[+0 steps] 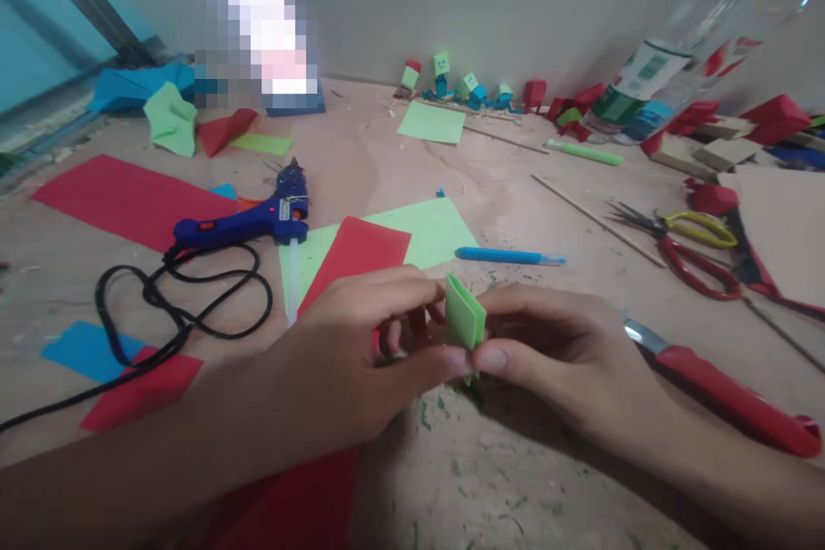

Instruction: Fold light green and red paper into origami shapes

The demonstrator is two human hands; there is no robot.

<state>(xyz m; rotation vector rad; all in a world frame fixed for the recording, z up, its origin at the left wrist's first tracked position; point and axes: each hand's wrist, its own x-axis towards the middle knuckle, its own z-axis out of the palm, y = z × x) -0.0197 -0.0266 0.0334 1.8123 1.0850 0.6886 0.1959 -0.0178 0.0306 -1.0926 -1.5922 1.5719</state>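
Observation:
A small folded piece of light green paper [462, 314] stands upright between my hands, with a narrow gap showing along its top. My left hand [374, 335] pinches it from the left, thumb low and forefinger at its upper edge. From the other side my right hand [554, 344] grips its lower right corner between thumb and fingers. Behind my left hand lie a red paper strip [361, 253] and a larger light green sheet [438, 228]. A blue pen [509, 256] rests just beyond my fingers.
A blue glue gun [258, 219] with a looped black cord [186, 331] lies at left. To the right are a red-handled knife [735, 395], scissors [683, 241] and a thin stick [593, 216]. Small paper figures [473, 88] and plastic bottles [638, 90] stand along the wall.

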